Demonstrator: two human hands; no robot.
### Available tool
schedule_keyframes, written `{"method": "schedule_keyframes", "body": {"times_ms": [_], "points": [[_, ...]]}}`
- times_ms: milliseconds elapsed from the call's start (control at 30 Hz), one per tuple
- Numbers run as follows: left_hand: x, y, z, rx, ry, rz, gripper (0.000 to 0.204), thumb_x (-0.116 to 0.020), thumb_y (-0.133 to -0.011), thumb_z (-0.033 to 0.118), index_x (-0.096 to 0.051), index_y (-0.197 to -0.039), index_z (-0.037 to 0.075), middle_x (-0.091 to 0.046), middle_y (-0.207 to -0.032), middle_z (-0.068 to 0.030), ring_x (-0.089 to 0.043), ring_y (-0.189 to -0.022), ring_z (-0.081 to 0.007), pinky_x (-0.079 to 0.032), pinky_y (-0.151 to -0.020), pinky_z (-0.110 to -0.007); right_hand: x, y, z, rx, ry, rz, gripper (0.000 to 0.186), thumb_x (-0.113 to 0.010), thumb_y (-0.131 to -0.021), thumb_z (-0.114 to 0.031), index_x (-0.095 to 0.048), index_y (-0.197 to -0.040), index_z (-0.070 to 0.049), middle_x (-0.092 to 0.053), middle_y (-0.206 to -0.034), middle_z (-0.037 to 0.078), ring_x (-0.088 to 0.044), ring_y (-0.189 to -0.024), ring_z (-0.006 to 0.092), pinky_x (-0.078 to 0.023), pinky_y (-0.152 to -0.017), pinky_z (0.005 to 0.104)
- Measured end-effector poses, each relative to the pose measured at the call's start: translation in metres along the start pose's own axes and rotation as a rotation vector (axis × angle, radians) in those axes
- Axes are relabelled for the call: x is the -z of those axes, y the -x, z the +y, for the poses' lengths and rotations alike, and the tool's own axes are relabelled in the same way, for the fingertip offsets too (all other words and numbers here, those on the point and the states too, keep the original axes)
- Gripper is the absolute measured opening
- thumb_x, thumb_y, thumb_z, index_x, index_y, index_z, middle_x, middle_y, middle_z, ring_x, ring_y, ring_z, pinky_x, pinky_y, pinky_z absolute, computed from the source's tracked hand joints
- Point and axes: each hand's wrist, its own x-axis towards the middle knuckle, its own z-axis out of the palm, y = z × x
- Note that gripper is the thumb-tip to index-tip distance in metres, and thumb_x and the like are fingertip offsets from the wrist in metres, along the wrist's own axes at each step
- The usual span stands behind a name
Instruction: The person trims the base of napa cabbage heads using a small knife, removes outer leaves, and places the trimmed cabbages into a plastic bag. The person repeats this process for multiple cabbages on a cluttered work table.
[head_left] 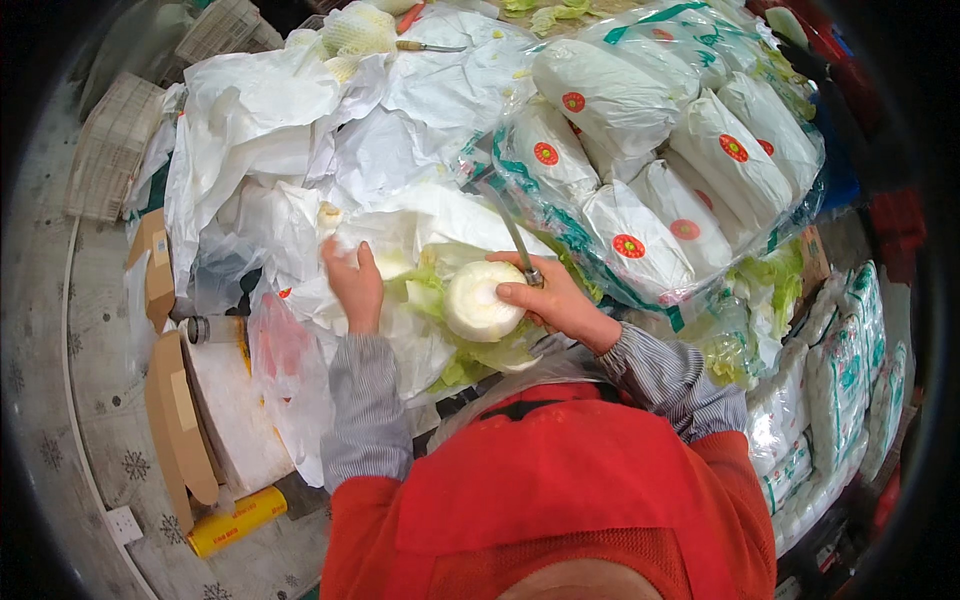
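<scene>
A pale round cabbage (pixel 480 302), its cut base facing up, sits among loose green leaves (pixel 470 365) in front of me. My right hand (pixel 560 300) is closed round a knife (pixel 512 228), whose thin blade points away over the white paper. The thumb of that hand rests on the cabbage's base. To the left of the cabbage, my left hand (pixel 356 285) is held up with thumb and fingers apart; the fingertips are a little blurred. Just beyond them shows a small pale piece (pixel 329 215); whether it touches the hand I cannot tell.
Crumpled white paper (pixel 260 95) covers the work surface. At the far right, a large clear bag (pixel 575 240) holds several white-wrapped bundles (pixel 610 90). A second knife (pixel 430 46) lies at the back near a foam net (pixel 358 30). Cardboard boxes (pixel 180 420) and a yellow roll (pixel 237 520) are at left.
</scene>
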Motion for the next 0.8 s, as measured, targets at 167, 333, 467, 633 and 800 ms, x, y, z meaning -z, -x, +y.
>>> {"method": "schedule_keyframes", "body": {"times_ms": [167, 333, 467, 633, 800], "points": [[0.009, 0.065, 0.036, -0.486, 0.214, -0.511, 0.099, -0.094, -0.065, 0.025, -0.039, -0.144, 0.001, -0.046, -0.142, -0.0169, -0.045, -0.135, -0.0297, -0.040, -0.110, -0.041, -0.001, -0.008, -0.004, -0.066, -0.065, 0.030, 0.054, -0.073, -0.089, -0.038, -0.065, -0.129, -0.002, -0.068, -0.091, 0.003, -0.056, -0.069, 0.0069, -0.045, -0.059, 0.0233], [-0.016, 0.081, 0.038, -0.082, 0.642, -0.528, 0.090, -0.092, -0.064, 0.017, -0.045, -0.139, 0.004, -0.055, -0.132, -0.0124, -0.057, -0.122, -0.0236, -0.048, -0.104, -0.036, -0.005, -0.014, 0.006, 0.003, -0.191, 0.137, 0.047, -0.071, -0.091, -0.038, -0.068, -0.122, -0.003, -0.062, -0.083, -0.002, -0.056, -0.070, 0.0070, -0.044, -0.059, 0.0228], [-0.006, 0.046, 0.013, 0.060, 0.795, -0.271, 0.073, -0.083, -0.077, 0.025, -0.048, -0.137, 0.004, -0.057, -0.128, -0.0128, -0.057, -0.121, -0.0236, -0.049, -0.104, -0.037, 0.014, -0.001, 0.012, -0.142, -0.107, 0.146, 0.031, -0.068, -0.092, -0.035, -0.068, -0.100, -0.005, -0.060, -0.081, -0.001, -0.049, -0.059, 0.0067, -0.039, -0.053, 0.0256], [0.025, 0.004, 0.016, 0.288, 1.203, -0.036, 0.071, -0.063, -0.093, 0.055, -0.047, -0.142, 0.006, -0.056, -0.136, -0.0114, -0.057, -0.125, -0.0266, -0.049, -0.105, -0.042, 0.038, 0.013, 0.008, -0.039, 0.508, 0.229, 0.055, -0.080, -0.083, -0.039, -0.065, -0.120, -0.001, -0.067, -0.095, 0.007, -0.061, -0.072, 0.0139, -0.048, -0.057, 0.0281], [0.032, 0.007, 0.056, 0.324, 1.293, -0.017, 0.078, -0.055, -0.094, 0.066, -0.044, -0.146, 0.010, -0.052, -0.145, -0.0092, -0.052, -0.132, -0.0267, -0.045, -0.109, -0.045, 0.013, 0.010, -0.010, 0.550, 0.655, 0.242, 0.083, -0.090, -0.073, -0.028, -0.051, -0.143, -0.003, -0.052, -0.145, 0.017, -0.064, -0.100, 0.0202, -0.055, -0.072, 0.0289]]}}
